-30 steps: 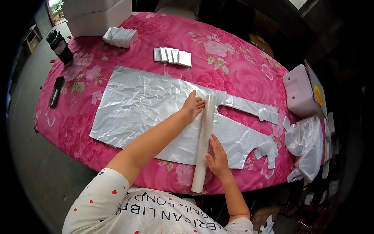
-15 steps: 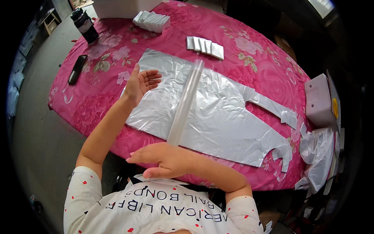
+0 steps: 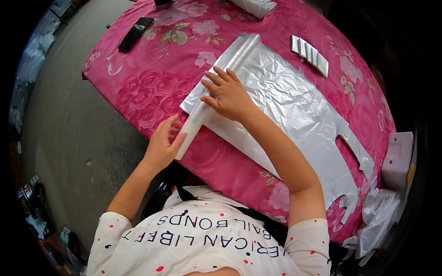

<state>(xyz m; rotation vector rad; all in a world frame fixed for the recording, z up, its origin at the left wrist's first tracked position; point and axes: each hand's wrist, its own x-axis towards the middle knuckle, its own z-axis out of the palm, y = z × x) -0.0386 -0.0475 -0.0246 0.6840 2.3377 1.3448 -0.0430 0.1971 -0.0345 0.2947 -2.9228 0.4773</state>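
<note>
A silvery plastic vest-style bag (image 3: 285, 87) lies flat and wrinkled on the table, its cut-out handles toward the right. Across its left end lies a translucent tube (image 3: 188, 134), whose near end sticks out past the bag's edge. My right hand (image 3: 229, 95) rests on the tube and bag with fingers spread, palm down. Beside the tube's near end is my left hand (image 3: 162, 143), fingers loosely curved and apart, thumb at the tube's side; whether it presses the tube I cannot tell.
A pink flowered cloth (image 3: 152, 92) covers the table. A black phone-like object (image 3: 136, 34) lies at the far left. Small folded silver packets (image 3: 309, 55) lie beyond the bag, with a white stack (image 3: 255, 6) farther back. Clear plastic bags (image 3: 377, 214) and a pale box (image 3: 398, 154) stand right.
The tube now lies at the bag's left end instead of nearer its middle. My right hand has come onto it, and my left hand has dropped to its near end. The view has shifted.
</note>
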